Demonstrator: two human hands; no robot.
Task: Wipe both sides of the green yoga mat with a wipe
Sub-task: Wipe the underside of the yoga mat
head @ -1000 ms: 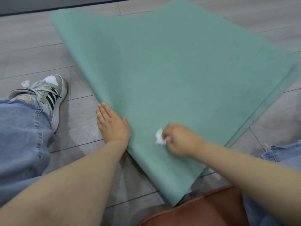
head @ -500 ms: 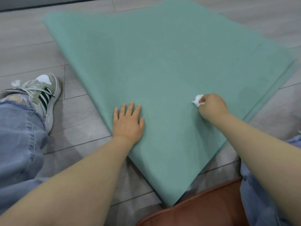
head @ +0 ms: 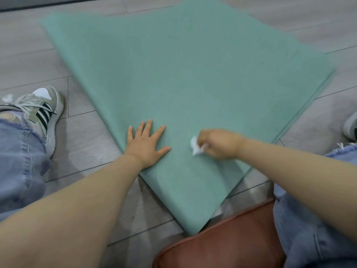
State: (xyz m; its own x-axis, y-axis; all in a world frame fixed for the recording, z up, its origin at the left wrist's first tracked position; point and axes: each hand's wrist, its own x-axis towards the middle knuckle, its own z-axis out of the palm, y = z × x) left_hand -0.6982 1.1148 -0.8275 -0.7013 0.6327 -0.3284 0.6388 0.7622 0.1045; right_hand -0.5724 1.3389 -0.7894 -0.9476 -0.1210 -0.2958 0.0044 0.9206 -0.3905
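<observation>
The green yoga mat (head: 193, 84) lies on the floor (head: 81, 136); the left hand (head: 145, 145) presses flat near its near corner, the right hand (head: 217, 144) clutches the wipe (head: 196, 147); overlapping strokes would serve best

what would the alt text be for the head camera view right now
A person's right hand rubs a crumpled white wipe over a green yoga mat on the floor, while the left hand presses flat near the mat's edge.
</observation>
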